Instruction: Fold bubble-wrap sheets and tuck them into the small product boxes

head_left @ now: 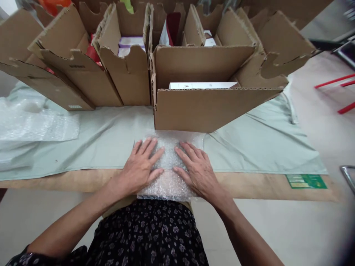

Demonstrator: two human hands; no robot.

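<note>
Left hand (141, 166) and right hand (198, 169) both rest palm down on a flat bubble-wrap piece (168, 184), one near each side edge. Grip, both sides: fingers extended and spread, thumbs pointing inward, pressing on the film with nothing clasped. The two thumbs are apart, with a strip of wrap visible between them.

Position of the piece: directly in front of the person's dark floral garment (149, 229), reaching the front edge of the table (249, 184). Its far end lies at the foot of the front carton (216, 107); whether it runs beneath cannot be told. Contents, if any, also cannot be told.

Surroundings: pale green cloth (111, 125) covers most of the table, wrinkled, leaving a wooden strip bare. The front carton is open-topped and holds a white box (199, 85). Behind it and to the left, more cartons (133, 81) stand in a row. Loose bubble wrap (36, 122) lies at far left; a green card (306, 181) lies at the right front edge.
</note>
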